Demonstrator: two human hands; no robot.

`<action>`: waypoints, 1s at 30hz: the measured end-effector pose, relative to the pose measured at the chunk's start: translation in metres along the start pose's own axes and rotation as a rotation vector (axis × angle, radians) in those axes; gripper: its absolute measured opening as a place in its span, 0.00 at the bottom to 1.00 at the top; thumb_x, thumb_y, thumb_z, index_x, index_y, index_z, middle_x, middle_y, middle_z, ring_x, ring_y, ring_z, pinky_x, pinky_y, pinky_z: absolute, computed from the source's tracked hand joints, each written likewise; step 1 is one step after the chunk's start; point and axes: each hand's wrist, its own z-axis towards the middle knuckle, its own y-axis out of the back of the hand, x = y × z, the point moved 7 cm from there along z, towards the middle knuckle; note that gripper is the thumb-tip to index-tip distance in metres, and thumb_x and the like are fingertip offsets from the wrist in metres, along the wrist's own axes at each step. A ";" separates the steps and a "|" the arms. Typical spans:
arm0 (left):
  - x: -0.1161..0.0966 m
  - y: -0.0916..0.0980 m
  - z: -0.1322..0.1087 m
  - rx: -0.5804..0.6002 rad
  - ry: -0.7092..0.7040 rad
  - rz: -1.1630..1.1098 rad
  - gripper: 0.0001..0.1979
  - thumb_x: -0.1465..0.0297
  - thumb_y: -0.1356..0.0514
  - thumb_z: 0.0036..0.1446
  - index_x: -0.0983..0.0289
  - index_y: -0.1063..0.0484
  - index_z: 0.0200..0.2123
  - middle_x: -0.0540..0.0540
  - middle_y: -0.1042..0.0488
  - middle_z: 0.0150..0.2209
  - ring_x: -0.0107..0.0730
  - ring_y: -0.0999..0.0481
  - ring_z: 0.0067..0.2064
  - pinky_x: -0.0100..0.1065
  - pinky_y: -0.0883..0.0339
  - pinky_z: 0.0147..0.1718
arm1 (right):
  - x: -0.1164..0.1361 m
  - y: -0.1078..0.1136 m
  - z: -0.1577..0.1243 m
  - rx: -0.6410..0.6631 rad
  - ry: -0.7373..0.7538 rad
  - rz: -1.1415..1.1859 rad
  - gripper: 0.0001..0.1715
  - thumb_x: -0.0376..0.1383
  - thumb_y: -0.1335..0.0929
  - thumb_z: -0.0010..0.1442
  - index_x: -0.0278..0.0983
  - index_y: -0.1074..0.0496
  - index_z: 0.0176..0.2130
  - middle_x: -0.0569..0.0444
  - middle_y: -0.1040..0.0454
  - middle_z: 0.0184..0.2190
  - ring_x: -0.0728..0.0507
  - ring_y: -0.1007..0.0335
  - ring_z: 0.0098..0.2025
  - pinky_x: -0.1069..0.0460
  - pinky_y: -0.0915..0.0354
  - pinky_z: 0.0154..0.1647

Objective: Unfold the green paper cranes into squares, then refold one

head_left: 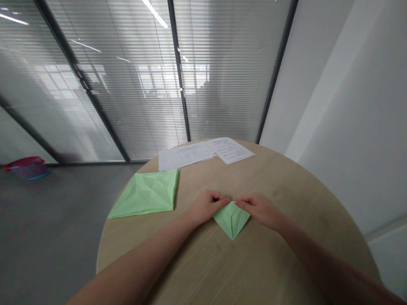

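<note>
A small folded piece of light green paper (pixel 232 220) lies on the round wooden table (pixel 286 254), its point towards me. My left hand (pixel 206 205) has its fingers curled and pinches the paper's upper left corner. My right hand (pixel 259 207) pinches the upper right corner in the same way. The fingertips of both hands nearly meet above the paper's top edge.
A larger creased green paper square (pixel 146 194) lies flat at the table's left. Two white printed sheets (pixel 187 154) (pixel 230 149) rest at the far edge. Beyond are glass walls with blinds, a grey floor and a red and blue basket (pixel 27 167).
</note>
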 end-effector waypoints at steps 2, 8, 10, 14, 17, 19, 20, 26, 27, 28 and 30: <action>-0.001 0.001 0.000 -0.017 -0.011 -0.001 0.23 0.51 0.38 0.56 0.65 0.25 0.23 0.48 0.37 0.21 0.27 0.42 0.25 0.32 0.51 0.25 | 0.000 0.000 0.000 0.011 0.001 0.008 0.29 0.57 0.34 0.62 0.36 0.28 0.28 0.52 0.27 0.27 0.45 0.34 0.31 0.54 0.41 0.33; -0.002 0.001 -0.001 -0.024 0.008 -0.054 0.24 0.49 0.38 0.56 0.66 0.25 0.24 0.48 0.36 0.21 0.26 0.42 0.25 0.31 0.50 0.25 | -0.005 0.003 0.000 0.021 -0.008 0.053 0.30 0.58 0.34 0.62 0.36 0.27 0.28 0.52 0.27 0.28 0.45 0.33 0.32 0.52 0.38 0.34; 0.000 0.003 0.000 -0.038 0.018 -0.067 0.25 0.48 0.39 0.56 0.65 0.27 0.24 0.48 0.37 0.21 0.26 0.42 0.25 0.31 0.49 0.25 | -0.006 0.004 0.000 0.018 -0.015 0.064 0.29 0.58 0.34 0.62 0.36 0.26 0.28 0.52 0.26 0.28 0.44 0.33 0.32 0.52 0.38 0.35; 0.004 0.008 0.002 -0.058 0.031 -0.038 0.27 0.46 0.41 0.57 0.64 0.31 0.22 0.47 0.39 0.21 0.26 0.43 0.25 0.32 0.51 0.25 | -0.007 0.007 0.001 0.007 -0.031 0.066 0.30 0.59 0.34 0.62 0.35 0.26 0.28 0.52 0.26 0.28 0.45 0.34 0.32 0.52 0.39 0.35; 0.006 0.009 0.003 -0.061 0.038 -0.009 0.28 0.45 0.42 0.58 0.63 0.32 0.21 0.47 0.40 0.21 0.26 0.43 0.25 0.32 0.51 0.25 | -0.006 0.006 0.001 0.019 -0.032 0.074 0.31 0.60 0.34 0.62 0.35 0.27 0.28 0.53 0.27 0.27 0.45 0.35 0.31 0.53 0.40 0.35; 0.005 0.009 0.002 -0.070 0.029 0.017 0.27 0.46 0.42 0.58 0.63 0.34 0.21 0.46 0.41 0.21 0.26 0.44 0.25 0.32 0.52 0.25 | -0.006 0.006 0.000 0.019 -0.028 0.068 0.31 0.60 0.34 0.61 0.35 0.27 0.29 0.52 0.26 0.28 0.45 0.34 0.32 0.53 0.39 0.35; 0.004 0.009 0.002 -0.077 0.022 0.034 0.27 0.46 0.43 0.58 0.63 0.35 0.20 0.46 0.42 0.20 0.26 0.44 0.25 0.32 0.52 0.25 | -0.006 0.006 0.000 0.014 -0.027 0.060 0.31 0.59 0.34 0.62 0.35 0.27 0.29 0.52 0.26 0.28 0.45 0.34 0.32 0.53 0.39 0.35; -0.001 0.014 0.003 -0.153 -0.011 0.048 0.25 0.48 0.43 0.57 0.62 0.37 0.21 0.46 0.42 0.21 0.27 0.43 0.26 0.32 0.49 0.26 | -0.009 0.003 0.001 0.023 -0.045 0.167 0.31 0.60 0.33 0.61 0.35 0.23 0.38 0.51 0.22 0.34 0.43 0.28 0.37 0.51 0.34 0.40; -0.001 0.016 0.003 -0.168 -0.012 0.037 0.25 0.48 0.43 0.57 0.62 0.37 0.21 0.46 0.42 0.21 0.27 0.43 0.26 0.31 0.49 0.26 | -0.009 0.002 0.001 0.031 -0.035 0.226 0.32 0.60 0.31 0.60 0.35 0.22 0.43 0.49 0.21 0.38 0.42 0.26 0.40 0.49 0.32 0.43; 0.000 0.017 0.004 -0.178 -0.009 0.028 0.25 0.48 0.43 0.58 0.62 0.37 0.21 0.46 0.42 0.21 0.27 0.43 0.26 0.31 0.49 0.26 | -0.009 0.001 0.001 0.035 -0.020 0.283 0.34 0.60 0.30 0.59 0.36 0.23 0.49 0.48 0.20 0.42 0.41 0.25 0.44 0.48 0.31 0.46; 0.001 0.018 0.004 -0.185 0.007 0.018 0.25 0.48 0.44 0.58 0.62 0.36 0.21 0.46 0.41 0.21 0.27 0.43 0.25 0.31 0.48 0.26 | -0.009 0.001 0.003 0.030 0.005 0.361 0.38 0.57 0.27 0.55 0.37 0.26 0.57 0.47 0.21 0.48 0.41 0.24 0.48 0.46 0.30 0.51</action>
